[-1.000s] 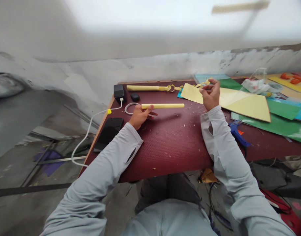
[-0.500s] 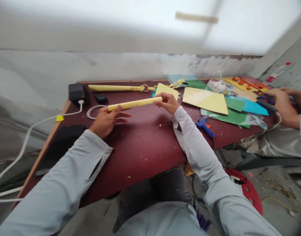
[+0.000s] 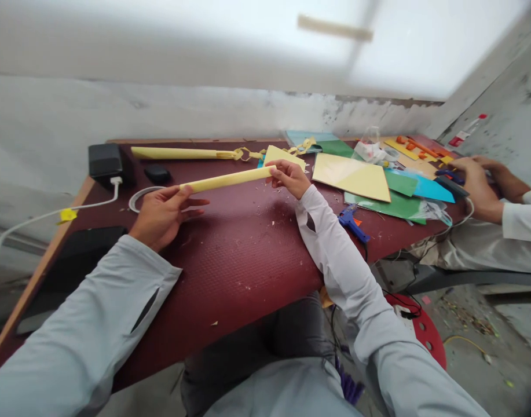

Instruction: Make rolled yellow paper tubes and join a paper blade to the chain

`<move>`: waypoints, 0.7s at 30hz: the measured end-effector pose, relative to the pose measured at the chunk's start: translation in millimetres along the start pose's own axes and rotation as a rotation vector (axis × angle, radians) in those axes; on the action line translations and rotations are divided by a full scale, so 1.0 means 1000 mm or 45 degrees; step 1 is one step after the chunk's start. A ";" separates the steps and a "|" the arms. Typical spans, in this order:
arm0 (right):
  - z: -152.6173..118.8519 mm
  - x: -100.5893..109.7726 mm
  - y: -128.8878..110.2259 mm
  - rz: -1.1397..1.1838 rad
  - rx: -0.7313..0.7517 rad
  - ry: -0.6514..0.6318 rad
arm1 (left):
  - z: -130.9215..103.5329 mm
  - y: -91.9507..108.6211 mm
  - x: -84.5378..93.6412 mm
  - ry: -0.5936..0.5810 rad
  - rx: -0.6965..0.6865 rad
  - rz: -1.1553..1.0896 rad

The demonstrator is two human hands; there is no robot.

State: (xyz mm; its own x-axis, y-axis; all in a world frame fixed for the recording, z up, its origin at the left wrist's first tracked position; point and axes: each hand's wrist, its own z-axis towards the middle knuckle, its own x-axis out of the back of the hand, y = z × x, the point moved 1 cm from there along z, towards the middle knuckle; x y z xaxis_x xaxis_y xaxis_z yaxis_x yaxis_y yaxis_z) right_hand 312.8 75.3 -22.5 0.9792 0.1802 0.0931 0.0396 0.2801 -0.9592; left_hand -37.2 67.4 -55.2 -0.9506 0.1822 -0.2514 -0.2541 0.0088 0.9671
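A pale yellow paper roll (image 3: 228, 179) hangs above the dark red table (image 3: 243, 260), its right end a little higher than its left. My left hand (image 3: 163, 213) pinches its left end between thumb and index finger, the other fingers spread. At the right end, my right hand (image 3: 289, 176) grips it with the fingertips. Behind the roll lie a longer yellow paper tube (image 3: 174, 153) and a chain of yellow paper loops (image 3: 248, 154). A yellow sheet (image 3: 285, 155) lies just behind my right hand.
A black adapter (image 3: 105, 162) with a white cable sits at the left. A blue glue gun (image 3: 353, 223), a large yellow sheet (image 3: 352, 176) and green sheets (image 3: 384, 207) lie to the right. Another person's hands (image 3: 478, 185) are at the far right, near a bottle (image 3: 467, 130).
The view has shifted, so most things on the table appear further left. Both hands still hold the yellow roll, which now tilts slightly more.
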 end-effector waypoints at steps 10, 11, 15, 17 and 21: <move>-0.001 -0.002 0.005 -0.046 0.016 0.025 | -0.008 0.003 -0.005 0.025 0.020 0.055; -0.001 -0.002 0.005 -0.045 0.006 0.022 | -0.009 0.004 -0.006 0.025 0.021 0.070; -0.001 -0.001 0.005 -0.027 0.000 0.026 | -0.011 0.007 -0.008 0.028 0.027 0.086; -0.001 -0.001 0.004 -0.023 0.011 0.043 | -0.011 0.007 -0.009 0.028 0.035 0.086; -0.001 -0.002 0.004 -0.048 0.023 0.064 | -0.010 0.003 -0.008 0.050 0.033 0.116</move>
State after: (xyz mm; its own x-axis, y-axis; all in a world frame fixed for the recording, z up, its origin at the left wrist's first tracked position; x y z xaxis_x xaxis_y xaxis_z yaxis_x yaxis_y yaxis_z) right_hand 311.5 75.0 -26.7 0.9859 0.1216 0.1150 0.0735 0.3028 -0.9502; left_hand -31.9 56.5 -50.6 -0.9759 0.1447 -0.1632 -0.1620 0.0197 0.9866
